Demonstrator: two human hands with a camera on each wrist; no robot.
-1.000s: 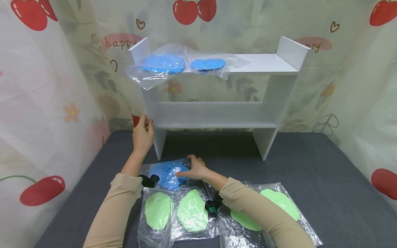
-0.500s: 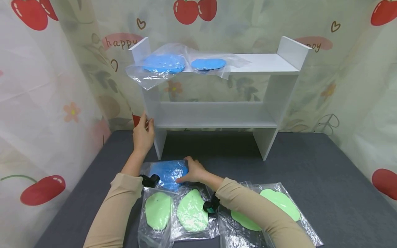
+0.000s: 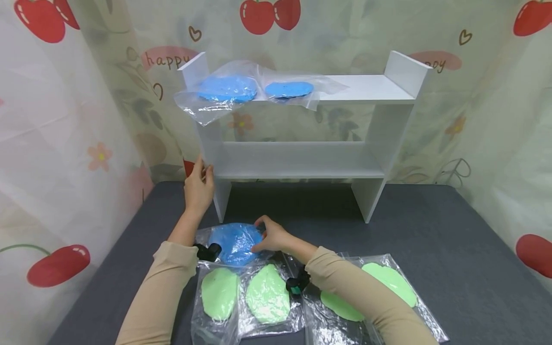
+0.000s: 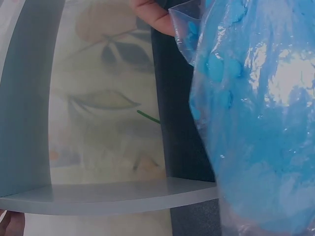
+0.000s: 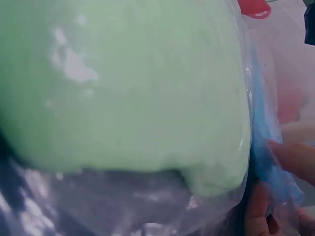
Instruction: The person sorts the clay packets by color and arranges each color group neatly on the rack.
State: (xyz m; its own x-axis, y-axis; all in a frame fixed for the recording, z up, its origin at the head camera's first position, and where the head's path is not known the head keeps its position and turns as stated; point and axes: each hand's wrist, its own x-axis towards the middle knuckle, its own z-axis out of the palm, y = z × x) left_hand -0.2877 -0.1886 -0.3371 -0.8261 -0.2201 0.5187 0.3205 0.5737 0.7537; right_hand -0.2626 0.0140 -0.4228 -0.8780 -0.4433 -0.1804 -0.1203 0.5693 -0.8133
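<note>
One bagged blue slab (image 3: 235, 244) looks rounder than before, pinched by right fingers (image 3: 267, 222); left fingers' (image 3: 198, 168) hold unclear

The head view is evenly lit; glare whitens the lower blue bag (image 4: 261, 118) (the right wrist view looks hazy).

The shelf (image 3: 302, 160) stands on the table (image 3: 431, 230), the curtain (image 3: 327, 43) behind it. On the shelf's top, one bag (image 3: 228, 88) lies at the left end, a second bag (image 3: 290, 89) just left of its middle. The left hand (image 3: 199, 191) is at the shelf's left side. Before its left leg lies a third bag (image 3: 235, 243), the right hand (image 3: 274, 238) at that bag's right edge. Farther before the shelf lie more bags (image 3: 268, 294), left and right.
</note>
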